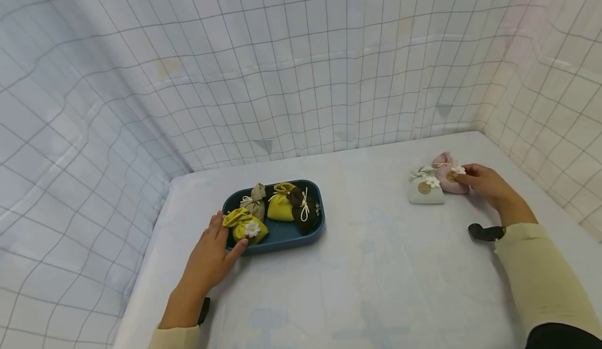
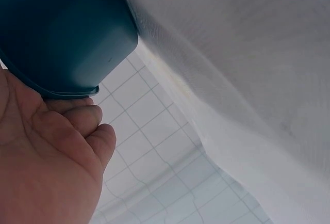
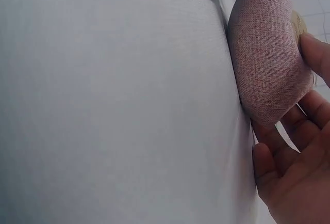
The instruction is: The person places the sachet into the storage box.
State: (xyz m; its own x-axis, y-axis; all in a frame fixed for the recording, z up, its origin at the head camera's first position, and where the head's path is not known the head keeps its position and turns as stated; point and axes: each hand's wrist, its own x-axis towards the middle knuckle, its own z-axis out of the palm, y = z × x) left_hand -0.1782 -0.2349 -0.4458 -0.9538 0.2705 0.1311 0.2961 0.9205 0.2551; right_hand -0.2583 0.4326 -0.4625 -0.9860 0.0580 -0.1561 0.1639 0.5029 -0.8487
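A: Why is the left hand (image 1: 210, 257) lying against the dark blue oval plastic tray (image 1: 286, 234)?

B: It looks like bracing. The fingers run nearly straight along the tray's near left corner, thumb by the rim, closed round nothing. The left wrist view shows the tray wall just above loosely bent fingertips (image 2: 95, 115), so I judge it steadies the tray rather than lifting it.

A: And what sits in the tray?

B: Four small drawstring cloth pouches: a yellow one with a white flower (image 1: 245, 225) at the near left, touching the hand; a beige one (image 1: 254, 201) behind it; a plain yellow one (image 1: 280, 202); and a dark brown one with a cream bow (image 1: 303, 211) to the right.

A: The right hand (image 1: 484, 183)?

B: Far right on the white cloth-covered table (image 1: 367, 281), well apart from the tray. Its thumb and fingers are starting to close on the pink linen pouch (image 1: 448, 174); the right wrist view shows the thumb above and fingers (image 3: 289, 141) curling beneath, so it seems pinched for pick-up.

A: Anything beside it?

B: A white pouch with a flower and round tag (image 1: 425, 186), touching the pink one on its left.
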